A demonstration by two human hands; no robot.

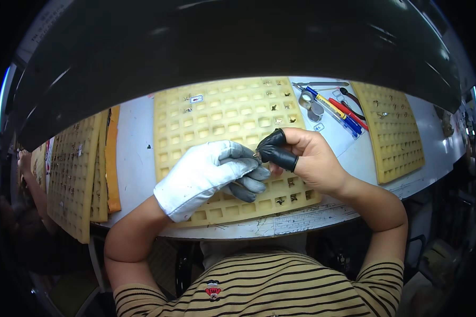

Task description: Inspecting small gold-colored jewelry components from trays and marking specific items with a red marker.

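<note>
My left hand (210,174) wears a white glove with greyed fingers, curled in front of me. On my right hand (307,158), black finger cots cover the thumb and index finger. A small metal piece (256,155) is pinched where the fingertips of both hands meet; most of it is hidden. Below lies a yellow foam tray (206,97) with rows of square pockets. Small metal pieces (280,201) sit in some pockets along its right side. A small label (196,99) with a blue border rests on the upper part of the tray.
To the right are pens (335,107), a folding loupe (315,112), tweezers (327,83) and another foam tray (396,138). More foam trays (69,186) overhang the table's left edge. A dark lamp hood (222,43) spans above. At far left, another person's arm (33,182) shows.
</note>
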